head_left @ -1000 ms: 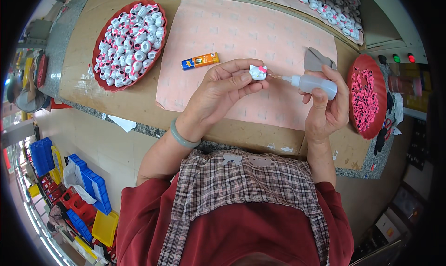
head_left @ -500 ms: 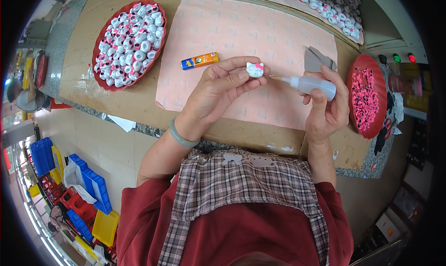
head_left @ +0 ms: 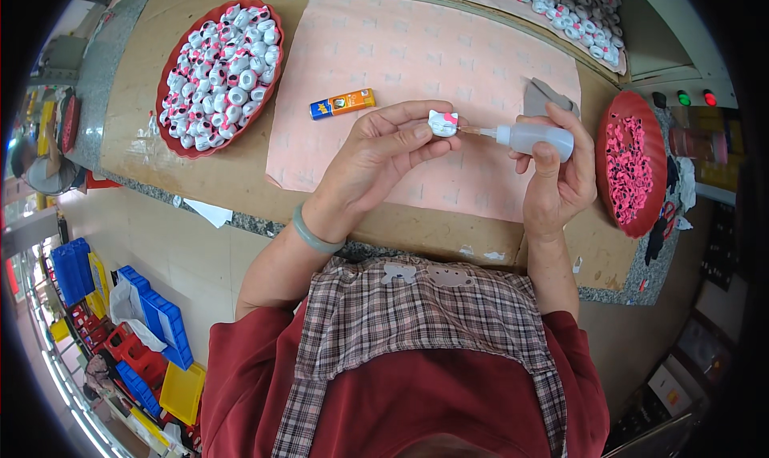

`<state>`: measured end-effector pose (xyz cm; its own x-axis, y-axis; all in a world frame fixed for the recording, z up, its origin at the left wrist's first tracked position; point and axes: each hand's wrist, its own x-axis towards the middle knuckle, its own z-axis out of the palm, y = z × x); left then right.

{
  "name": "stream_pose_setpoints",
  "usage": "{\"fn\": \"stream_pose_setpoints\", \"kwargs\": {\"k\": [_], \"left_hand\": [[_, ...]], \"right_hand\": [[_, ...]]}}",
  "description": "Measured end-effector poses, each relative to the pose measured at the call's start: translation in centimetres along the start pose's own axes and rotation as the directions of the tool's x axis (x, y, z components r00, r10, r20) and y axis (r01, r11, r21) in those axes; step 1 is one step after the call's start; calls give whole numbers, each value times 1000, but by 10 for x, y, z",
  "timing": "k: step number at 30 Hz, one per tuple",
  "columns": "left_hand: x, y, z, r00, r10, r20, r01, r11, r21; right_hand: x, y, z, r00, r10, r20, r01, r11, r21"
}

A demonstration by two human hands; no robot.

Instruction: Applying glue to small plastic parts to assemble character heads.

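Between the thumb and fingers of my left hand (head_left: 386, 142) is a small white cat-head figure (head_left: 443, 123) with a pink bow. My right hand (head_left: 558, 170) is wrapped round a translucent squeeze bottle (head_left: 538, 140), which lies nearly level. Its thin nozzle points left, and the tip is at the right edge of the cat head; whether it touches, I cannot tell. Beyond my left hand an orange and blue box (head_left: 343, 104) lies on the pink patterned sheet (head_left: 384, 50). To the right, a red scalloped tray (head_left: 658, 162) holds many small pink pieces (head_left: 627, 170).
A red scalloped tray (head_left: 166, 78) heaped with white and pink pieces stands at the far left. Grey cloth (head_left: 549, 98) lies beyond my right hand. A shelf at the back holds rows of white pieces (head_left: 573, 30). Blue crates (head_left: 156, 314) stand on the floor at left.
The cat head has turned slightly in my left fingers and shifted a little right. The bottle has moved slightly left, bringing its nozzle tip against or very near the cat head's edge.
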<state>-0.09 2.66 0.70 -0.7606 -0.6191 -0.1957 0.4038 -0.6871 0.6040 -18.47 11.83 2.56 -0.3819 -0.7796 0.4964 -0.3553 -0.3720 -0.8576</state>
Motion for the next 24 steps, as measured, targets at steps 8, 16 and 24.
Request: {"fn": "stream_pose_setpoints", "kwargs": {"k": [8, 16, 24], "left_hand": [[6, 6, -4, 1000, 13, 12, -13, 1000, -28], [23, 11, -17, 999, 46, 10, -46, 998, -32], [23, 14, -23, 998, 47, 29, -45, 998, -45]], "right_hand": [[8, 8, -7, 994, 101, -45, -87, 968, 235], [28, 20, -10, 866, 488, 105, -486, 776, 402], [76, 47, 9, 790, 539, 292, -601, 776, 193]]}}
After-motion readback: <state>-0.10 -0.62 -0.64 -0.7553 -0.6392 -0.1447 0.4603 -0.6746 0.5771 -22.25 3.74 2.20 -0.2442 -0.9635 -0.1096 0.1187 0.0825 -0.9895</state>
